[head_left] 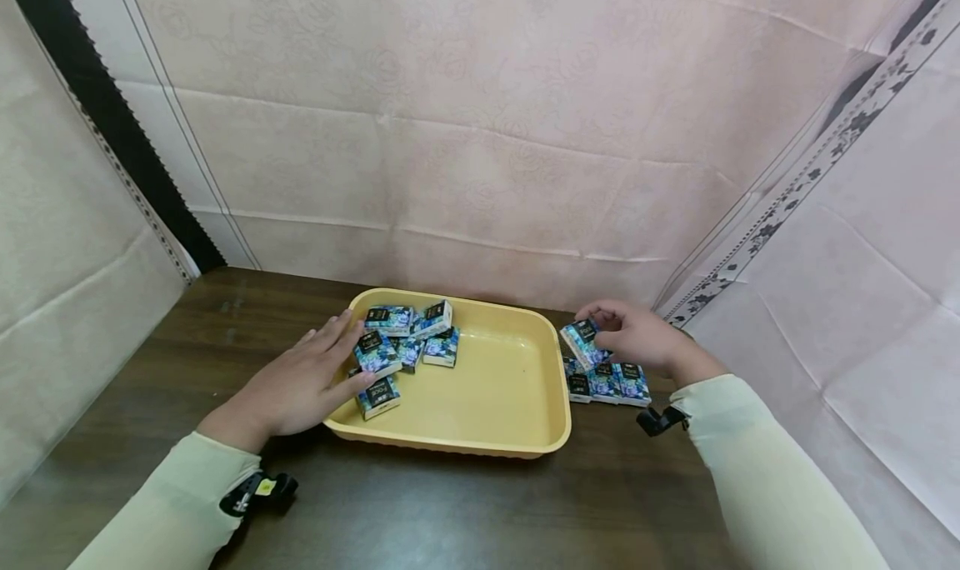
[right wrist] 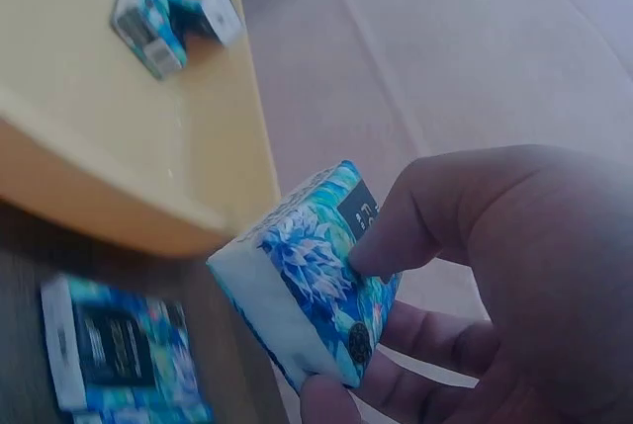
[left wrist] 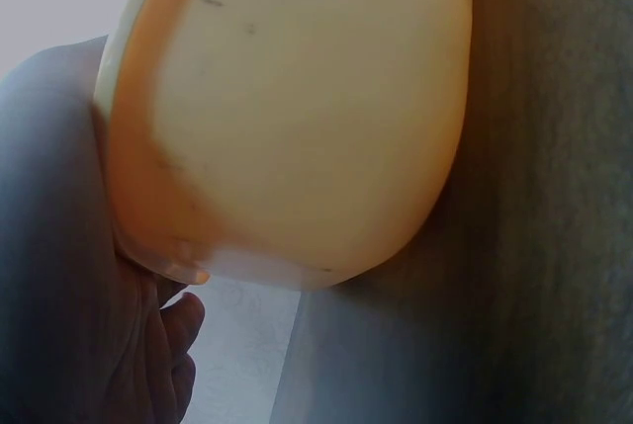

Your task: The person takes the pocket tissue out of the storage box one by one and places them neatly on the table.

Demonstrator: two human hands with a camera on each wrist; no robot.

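Observation:
My right hand (head_left: 637, 337) pinches a small blue flower-patterned box (head_left: 579, 342) between thumb and fingers, just past the tray's right rim. In the right wrist view the held box (right wrist: 307, 286) is tilted, its white side facing the camera. My left hand (head_left: 300, 382) rests over the left rim of a yellow plastic tray (head_left: 495, 387), fingers extended, thumb reaching inside beside the boxes. Several matching boxes (head_left: 441, 347) lie jumbled in the tray's left part. In the left wrist view the tray's outer wall (left wrist: 307, 118) hides most of the fingers.
Several more such boxes (head_left: 603, 383) sit side by side on the dark wooden table (head_left: 450, 512), right of the tray and below my right hand. Pale patterned cloth (head_left: 450, 137) hangs behind the table and on both sides.

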